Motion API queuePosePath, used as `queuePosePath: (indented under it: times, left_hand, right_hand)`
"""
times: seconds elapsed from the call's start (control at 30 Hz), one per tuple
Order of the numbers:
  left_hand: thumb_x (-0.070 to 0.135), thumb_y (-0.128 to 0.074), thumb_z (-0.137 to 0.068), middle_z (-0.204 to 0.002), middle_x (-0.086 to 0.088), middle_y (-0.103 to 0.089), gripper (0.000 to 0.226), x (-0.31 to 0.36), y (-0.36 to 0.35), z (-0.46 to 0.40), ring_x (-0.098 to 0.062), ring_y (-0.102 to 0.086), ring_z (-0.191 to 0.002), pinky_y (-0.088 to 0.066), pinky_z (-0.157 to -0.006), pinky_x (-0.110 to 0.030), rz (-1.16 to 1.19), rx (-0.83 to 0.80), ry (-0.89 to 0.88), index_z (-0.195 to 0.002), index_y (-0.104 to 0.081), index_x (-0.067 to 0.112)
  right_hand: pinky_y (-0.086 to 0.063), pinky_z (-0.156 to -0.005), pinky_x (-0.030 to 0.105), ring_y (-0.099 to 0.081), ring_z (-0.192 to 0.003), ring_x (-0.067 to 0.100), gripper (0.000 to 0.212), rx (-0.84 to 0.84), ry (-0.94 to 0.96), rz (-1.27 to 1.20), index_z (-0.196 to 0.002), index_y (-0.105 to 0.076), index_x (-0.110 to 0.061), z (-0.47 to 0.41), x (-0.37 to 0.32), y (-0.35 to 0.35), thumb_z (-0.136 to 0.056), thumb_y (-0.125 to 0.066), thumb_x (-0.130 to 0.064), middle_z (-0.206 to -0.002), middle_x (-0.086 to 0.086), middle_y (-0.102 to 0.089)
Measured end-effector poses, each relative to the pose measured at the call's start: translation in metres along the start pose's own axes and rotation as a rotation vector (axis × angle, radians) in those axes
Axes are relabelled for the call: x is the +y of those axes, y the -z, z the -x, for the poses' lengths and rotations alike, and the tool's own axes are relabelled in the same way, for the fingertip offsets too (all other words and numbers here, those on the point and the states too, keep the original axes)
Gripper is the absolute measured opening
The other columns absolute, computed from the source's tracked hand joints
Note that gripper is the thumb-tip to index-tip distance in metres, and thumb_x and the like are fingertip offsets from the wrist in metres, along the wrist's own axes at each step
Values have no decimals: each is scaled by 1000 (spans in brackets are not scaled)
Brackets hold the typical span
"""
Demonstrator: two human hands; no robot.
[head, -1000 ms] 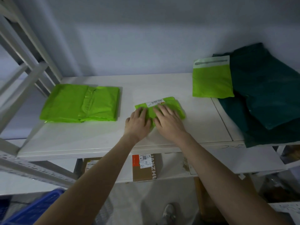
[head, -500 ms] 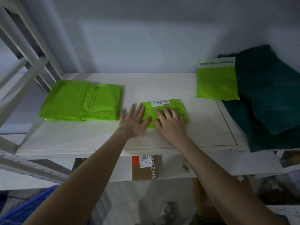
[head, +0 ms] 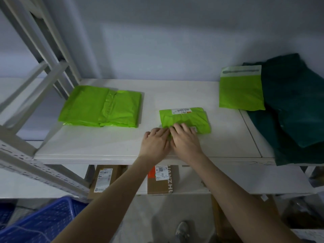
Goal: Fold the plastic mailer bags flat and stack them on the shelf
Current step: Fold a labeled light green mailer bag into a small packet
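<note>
Since the plastic is thin and glossy, every line below is placed from the folded mailer on the shelf.

Folded mailer (head: 185, 119): lime green, white label strip along its far edge, lying flat on the white shelf (head: 112, 142) near the front lip.
Handling: likely very light, limp and slick; the fold looks puffy, so it may spring open or slide if released carelessly.
Where to hold: judged best by the near folded edge, palm pressing down, or pinched through all layers at a corner.
Left hand (head: 155, 143): at the mailer's near-left corner, fingers fairly straight, tips touching its edge.
Right hand (head: 185, 140): against the left hand, fingers laid on the mailer's near edge, pressing rather than gripping.
Stack of folded mailers (head: 101, 106): to the left of the mailer, apart from it.
Unfolded mailer (head: 241, 90): to the far right, partly on dark green bags (head: 294, 109).
Cardboard boxes (head: 160, 179): below, on the lower shelf.
</note>
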State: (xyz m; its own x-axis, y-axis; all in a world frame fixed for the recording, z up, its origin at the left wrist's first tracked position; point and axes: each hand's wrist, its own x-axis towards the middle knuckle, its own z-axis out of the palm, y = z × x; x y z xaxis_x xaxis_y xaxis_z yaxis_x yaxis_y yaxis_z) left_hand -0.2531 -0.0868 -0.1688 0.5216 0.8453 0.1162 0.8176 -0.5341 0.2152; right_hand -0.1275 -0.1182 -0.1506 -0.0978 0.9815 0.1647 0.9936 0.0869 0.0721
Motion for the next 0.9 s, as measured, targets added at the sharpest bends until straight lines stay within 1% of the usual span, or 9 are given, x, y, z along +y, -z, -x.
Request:
queuePosePath:
  times: [0.07, 0.13, 0.2, 0.3, 0.37, 0.47, 0.6, 0.73, 0.9]
  left_hand:
    - [44, 2, -77, -139, 7, -50, 79, 6, -2, 2, -18, -42, -127, -31, -99, -36, -21, -17, 52, -139, -42, 24]
    - [43, 4, -77, -138, 8, -51, 79, 12, -2, 0, -18, -42, -127, -29, -100, -37, -49, -17, 89, -140, -41, 24]
    - [44, 5, -77, -137, 6, -52, 79, 16, -1, 1, -19, -40, -128, -27, -102, -39, -63, -36, 119, -141, -37, 23]
    - [41, -7, -90, -135, 2, -53, 62, 18, 0, 4, -22, -38, -130, -25, -104, -42, -65, -72, 172, -146, -25, 23]
    - [42, -6, -89, -134, 1, -54, 63, 20, 2, 5, -23, -39, -129, -26, -103, -41, -76, -67, 172, -148, -19, 26]
    - [42, -13, -94, -139, -1, -49, 56, 23, 4, 3, -26, -38, -129, -25, -103, -41, -80, -58, 154, -149, -14, 30]
    - [49, 7, -81, -133, -2, -54, 72, 29, 9, 1, -32, -44, -122, -27, -101, -41, -138, -54, 129, -149, -12, 32]
    - [44, -21, -98, -131, -6, -55, 55, 32, 7, -6, -36, -41, -125, -22, -105, -43, -147, -76, 129, -150, -8, 32]
    - [42, -21, -99, -148, -5, -39, 51, 29, 6, -14, -42, -29, -135, -15, -111, -47, -168, -134, 139, -149, -14, 34]
  right_hand:
    - [-49, -64, 32, -61, -87, 22, 41, -16, 17, 10, -102, -68, -12, 3, 2, -2, -64, -69, -27, -100, -1, -65]
    - [-50, -65, 32, -62, -89, 22, 48, -35, 2, 16, -106, -67, -10, 6, 2, -1, -61, -72, -27, -104, -1, -65]
    - [-51, -68, 34, -60, -93, 23, 47, -44, -14, -5, -111, -64, -10, 5, 0, 0, -68, -65, -27, -107, 0, -64]
    - [-47, -84, 39, -50, -110, 26, 48, -79, -20, -66, -129, -50, -8, 5, -2, 2, -83, -53, -21, -123, 4, -54]
    - [-43, -91, 37, -44, -116, 25, 49, -85, -25, -82, -136, -41, -7, 5, 2, 2, -89, -48, -22, -129, 5, -48]
    - [-42, -89, 38, -44, -114, 27, 43, -53, -86, -109, -129, -47, -6, 7, 11, 4, -92, -47, -27, -125, 7, -50]
    - [-48, -75, 40, -54, -100, 31, 30, 5, -147, -99, -107, -62, -6, 9, 27, 4, -89, -52, -27, -106, 9, -58]
    - [-50, -62, 37, -59, -82, 30, 20, 39, -190, -80, -90, -66, -7, 9, 35, 1, -82, -59, -23, -90, 9, -61]
    - [-52, -64, 37, -61, -83, 31, 27, 29, -216, -84, -100, -67, -6, 12, 41, -4, -78, -64, -21, -91, 11, -62]
